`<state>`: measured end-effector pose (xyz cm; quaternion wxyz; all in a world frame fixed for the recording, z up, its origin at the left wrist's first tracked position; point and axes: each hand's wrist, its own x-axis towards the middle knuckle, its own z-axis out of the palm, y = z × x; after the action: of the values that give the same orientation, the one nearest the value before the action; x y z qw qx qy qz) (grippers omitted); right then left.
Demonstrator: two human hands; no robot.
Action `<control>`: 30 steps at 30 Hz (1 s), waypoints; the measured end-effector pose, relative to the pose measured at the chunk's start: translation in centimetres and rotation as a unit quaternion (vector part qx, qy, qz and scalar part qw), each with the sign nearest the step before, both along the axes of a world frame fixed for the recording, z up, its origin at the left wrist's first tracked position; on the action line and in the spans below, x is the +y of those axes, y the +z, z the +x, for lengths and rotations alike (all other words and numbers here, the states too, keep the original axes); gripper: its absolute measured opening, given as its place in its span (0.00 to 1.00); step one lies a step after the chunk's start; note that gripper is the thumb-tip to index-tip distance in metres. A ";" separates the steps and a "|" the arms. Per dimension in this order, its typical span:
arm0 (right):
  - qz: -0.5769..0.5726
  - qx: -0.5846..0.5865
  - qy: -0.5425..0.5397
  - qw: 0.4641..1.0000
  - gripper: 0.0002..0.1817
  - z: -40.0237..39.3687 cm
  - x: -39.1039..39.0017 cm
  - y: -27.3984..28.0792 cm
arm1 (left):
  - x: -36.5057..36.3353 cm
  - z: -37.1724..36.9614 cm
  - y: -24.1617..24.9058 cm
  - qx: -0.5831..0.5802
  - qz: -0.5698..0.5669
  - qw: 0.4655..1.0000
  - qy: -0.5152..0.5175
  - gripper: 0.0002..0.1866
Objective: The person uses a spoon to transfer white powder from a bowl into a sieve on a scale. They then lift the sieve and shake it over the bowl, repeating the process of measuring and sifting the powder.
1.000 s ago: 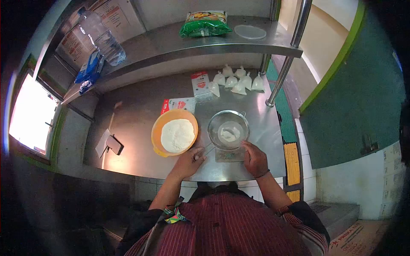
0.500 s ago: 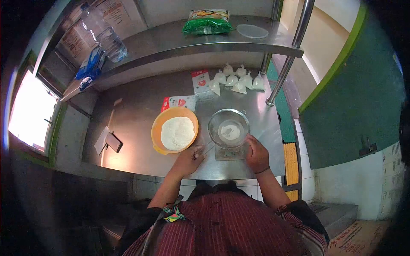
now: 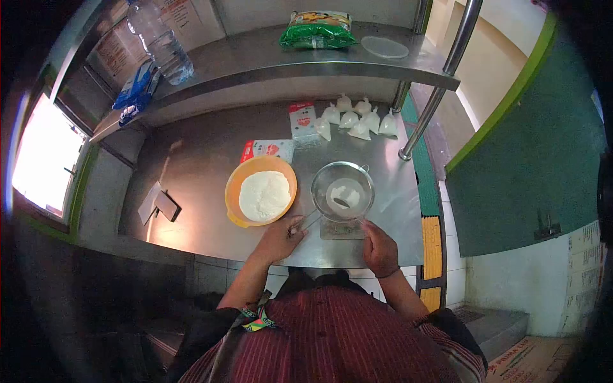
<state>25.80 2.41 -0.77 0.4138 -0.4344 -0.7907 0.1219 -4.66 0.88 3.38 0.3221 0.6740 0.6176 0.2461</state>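
Observation:
A round mesh sieve [image 3: 325, 182] with some white powder in it is over the steel table, right of an orange bowl [image 3: 234, 199] full of white powder. My left hand [image 3: 282, 237] is closed around the sieve's handle, near the bowl's lower edge. At the sieve's lower right my right hand [image 3: 379, 247] is closed on a thin handle, which seems to belong to a spoon whose dark part shows in the powder. Partly under the sieve lies a flat scale-like plate [image 3: 343, 230].
Several tied bags of white powder [image 3: 359, 130] stand at the back right of the table [image 3: 191, 147]. Two red-and-white packs [image 3: 267, 150] lie behind the bowl. A phone-like object [image 3: 168, 206] is at left. Above runs a shelf [image 3: 255, 64] with a bottle [image 3: 158, 45] and a green pack [image 3: 318, 37].
My right hand has moved slightly down and left, below the sieve's rim. The powder in the sieve has shifted, and a dark shape now shows in it. The view has moved slightly.

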 end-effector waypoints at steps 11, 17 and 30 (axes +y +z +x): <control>-0.023 -0.059 -0.012 0.998 0.20 1.3 3.5 -0.8 | 0.3 0.3 0.6 0.003 -0.027 1.000 -0.004 0.22; -0.027 -0.044 -0.030 0.998 0.20 1.1 3.6 -0.4 | 0.3 0.5 0.6 0.021 -0.004 1.000 -0.006 0.21; -0.043 -0.053 0.002 0.998 0.17 1.8 0.9 -0.3 | 0.5 0.5 0.4 0.015 -0.028 0.999 0.004 0.22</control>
<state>27.57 3.29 -1.05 0.3521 -0.4558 -0.8065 0.1336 -4.15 1.35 3.81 0.3306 0.6657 0.6320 0.2193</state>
